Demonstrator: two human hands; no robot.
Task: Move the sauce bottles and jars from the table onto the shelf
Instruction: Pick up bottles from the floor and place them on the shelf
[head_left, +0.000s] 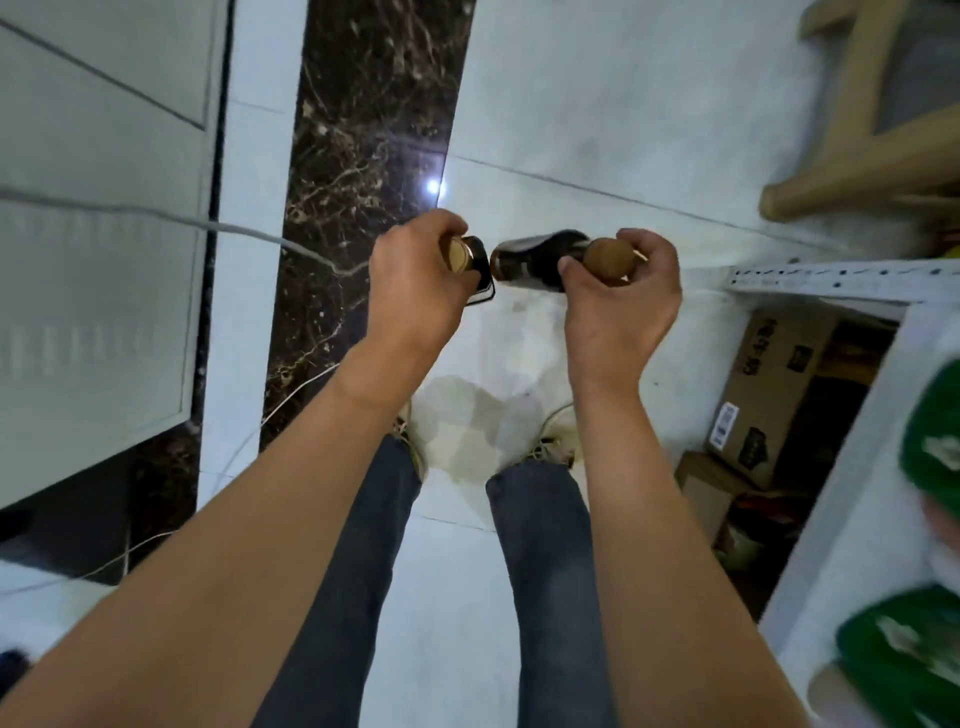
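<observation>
Gripping two dark bottles (535, 260) by caps, hands (415, 280) level, bodies pointing down-away.

Bright overhead light; glare spot (432, 187) on floor; blurred, warped edges.

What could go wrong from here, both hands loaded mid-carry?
1. The left bottle and right bottle hang nearly touching; a swing could knock them together.
2. The left hand and right hand each grip only near the cap, so a bottle might slip and drop onto the tiled floor.
3. The cable crossing the floor near the feet is a possible trip hazard, with no free hand to recover.
</observation>
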